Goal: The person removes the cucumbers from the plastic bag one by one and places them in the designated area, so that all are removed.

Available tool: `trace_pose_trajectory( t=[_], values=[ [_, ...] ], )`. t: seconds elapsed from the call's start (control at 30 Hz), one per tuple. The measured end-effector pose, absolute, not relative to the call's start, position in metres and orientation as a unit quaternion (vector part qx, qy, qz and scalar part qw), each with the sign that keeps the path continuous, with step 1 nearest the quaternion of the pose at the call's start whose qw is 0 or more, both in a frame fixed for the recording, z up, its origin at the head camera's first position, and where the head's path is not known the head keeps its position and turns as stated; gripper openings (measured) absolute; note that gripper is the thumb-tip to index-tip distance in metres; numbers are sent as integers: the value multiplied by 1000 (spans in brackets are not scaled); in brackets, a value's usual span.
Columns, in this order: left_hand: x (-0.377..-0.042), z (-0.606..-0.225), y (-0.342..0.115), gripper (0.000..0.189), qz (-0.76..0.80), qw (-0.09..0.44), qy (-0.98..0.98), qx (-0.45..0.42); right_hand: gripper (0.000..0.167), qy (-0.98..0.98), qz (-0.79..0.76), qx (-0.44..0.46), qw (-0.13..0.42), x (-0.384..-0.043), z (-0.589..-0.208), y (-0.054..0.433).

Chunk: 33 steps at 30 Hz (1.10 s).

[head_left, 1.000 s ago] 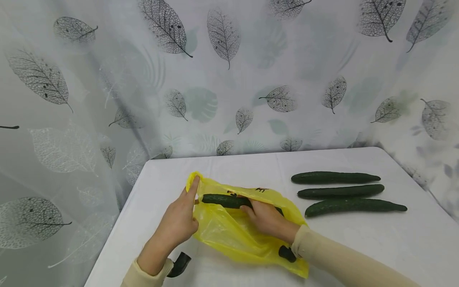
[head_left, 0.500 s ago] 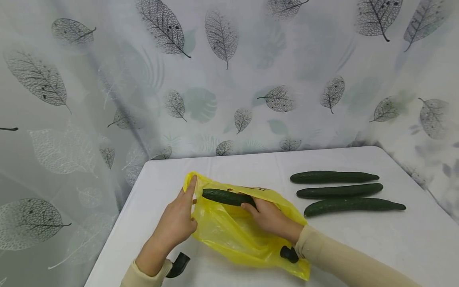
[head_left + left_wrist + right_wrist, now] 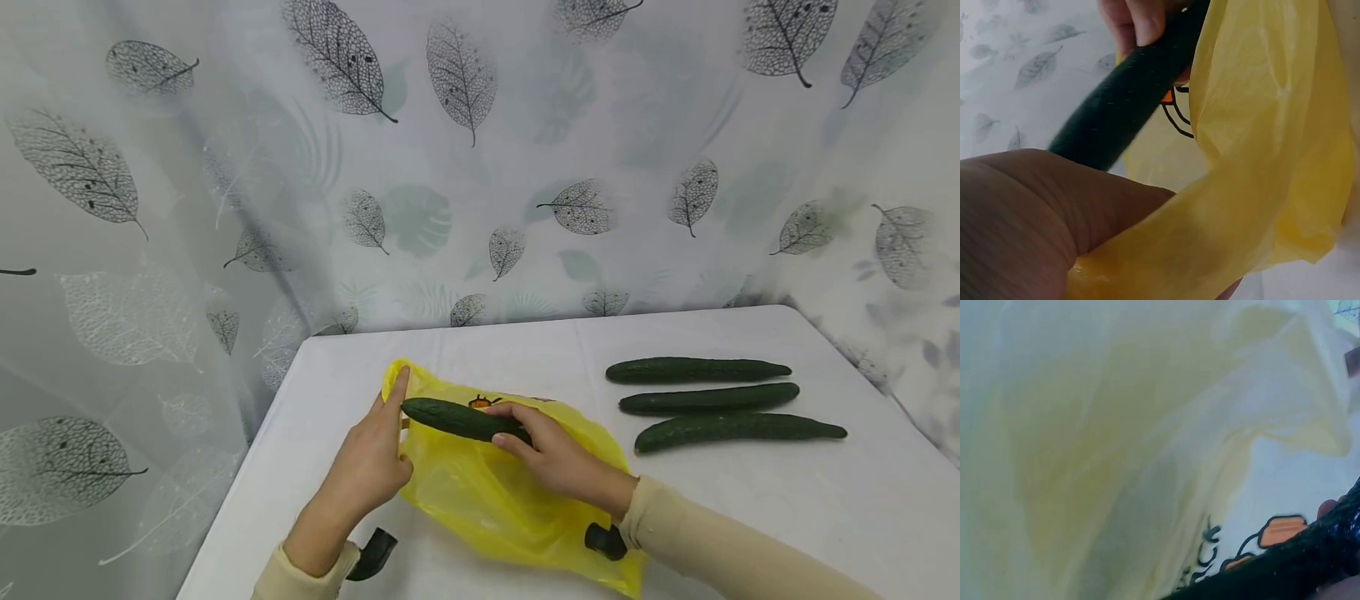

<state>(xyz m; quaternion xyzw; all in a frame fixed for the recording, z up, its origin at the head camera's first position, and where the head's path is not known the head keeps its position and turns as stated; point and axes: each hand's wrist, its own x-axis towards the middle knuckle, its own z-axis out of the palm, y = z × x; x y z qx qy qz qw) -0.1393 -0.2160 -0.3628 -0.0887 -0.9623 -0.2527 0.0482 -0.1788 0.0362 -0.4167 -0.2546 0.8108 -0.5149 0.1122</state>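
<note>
My right hand (image 3: 551, 454) grips a dark green cucumber (image 3: 453, 418) near its right end, with thumb in front and fingers behind. The cucumber lies across the opening of a yellow plastic bag (image 3: 487, 500), its left end close to my left hand (image 3: 367, 458). That hand holds the bag's left edge, index finger stretched up along the rim. In the left wrist view the bag film (image 3: 1254, 125) drapes over the left hand, and the cucumber (image 3: 1129, 94) passes behind the thumb side. The right wrist view shows mostly bag film (image 3: 1116, 425), with the cucumber (image 3: 1297, 562) along the bottom.
Three more cucumbers lie side by side at the right of the white table: a far one (image 3: 697, 370), a middle one (image 3: 708, 399) and a near one (image 3: 738, 432). A leaf-patterned curtain (image 3: 450, 167) hangs behind the table.
My right hand has drawn the cucumber out of the bag's opening, up and then left, so more of it shows. The bag's upper side has sunk behind it. The left hand stays nearly still.
</note>
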Motion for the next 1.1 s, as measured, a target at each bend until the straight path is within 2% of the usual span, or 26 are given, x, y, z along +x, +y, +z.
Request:
trace_pose_trajectory(
  t=[0.27, 0.6, 0.97, 1.1],
  values=[
    [-139, -366, -217, 108, -262, 57, -959, -96, 42, 773, -554, -283, 128, -169, -397, 33],
    [-139, -362, -216, 110, -283, 50, -955, -66, 39, 662, -671, -317, 103, -165, -363, 43],
    [-141, -363, -216, 111, -272, 50, -960, -40, 33, 548, -776, -296, 102, -170, -326, 67],
    [-141, -363, -217, 111, -269, 50, -961, -34, 33, 535, -790, -288, 86, -173, -315, 76]
  ],
)
